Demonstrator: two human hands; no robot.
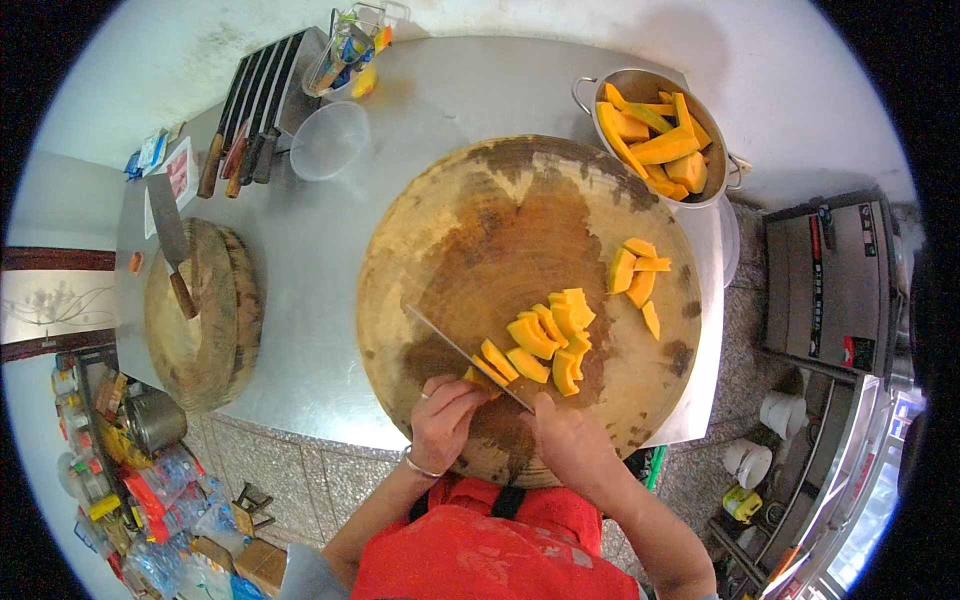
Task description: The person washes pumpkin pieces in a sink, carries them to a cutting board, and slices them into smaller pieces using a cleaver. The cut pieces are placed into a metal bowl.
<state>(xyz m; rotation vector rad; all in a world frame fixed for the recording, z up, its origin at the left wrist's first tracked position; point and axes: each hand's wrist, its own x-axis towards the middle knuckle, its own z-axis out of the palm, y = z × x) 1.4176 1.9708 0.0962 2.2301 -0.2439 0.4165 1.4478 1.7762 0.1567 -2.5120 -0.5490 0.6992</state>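
Observation:
My right hand [566, 442] is closed on the handle of a kitchen knife [461, 351], whose blade points up and left over a large round wooden chopping board [420, 225]. My left hand [446, 416] presses a piece of orange pumpkin [477, 377] against the board, just left of the blade. Cut pumpkin pieces [532, 335] lie in a loose group beyond the knife. A smaller group of pumpkin pieces [622, 270] rests near the board's right side. The knife's handle is hidden in my right hand.
A two-handled metal pot [716, 165] with large pumpkin slices stands behind the board at right. Back left are a knife rack [262, 82] and a clear plastic tub [330, 141]. A cleaver [169, 225] lies on stacked round boards [217, 337] at left.

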